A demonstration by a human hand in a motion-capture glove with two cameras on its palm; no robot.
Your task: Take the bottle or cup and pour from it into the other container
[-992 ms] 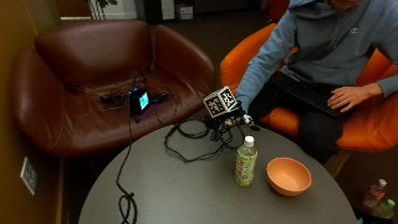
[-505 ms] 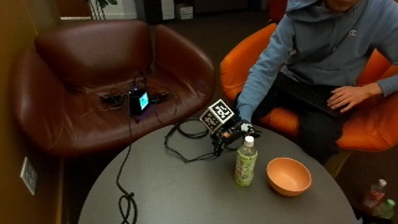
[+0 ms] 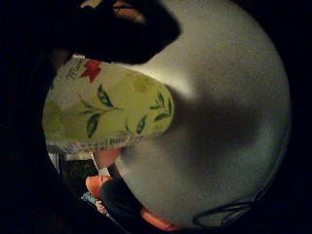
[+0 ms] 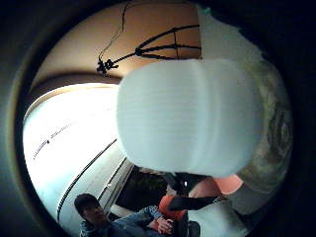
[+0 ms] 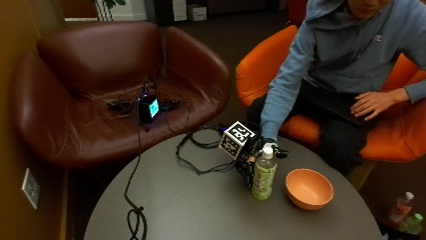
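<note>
Black-gloved right hand point(image 5: 261, 150) moved in from the worktop's far edge, now up against the neck of the upright green-label plastic bottle point(image 5: 263, 175); grip closure unclear.

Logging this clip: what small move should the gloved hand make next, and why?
Probably close the right hand round the bottle. The hand is right beside the upright, capped bottle, which stands on the table next to the bowl; a grip isn't visible.

Round grey counter point(image 5: 186, 210) carries an upright green bottle point(image 5: 263, 176), an orange bowl point(image 5: 308, 188) just beside it, black cables point(image 5: 200, 155) behind.
</note>
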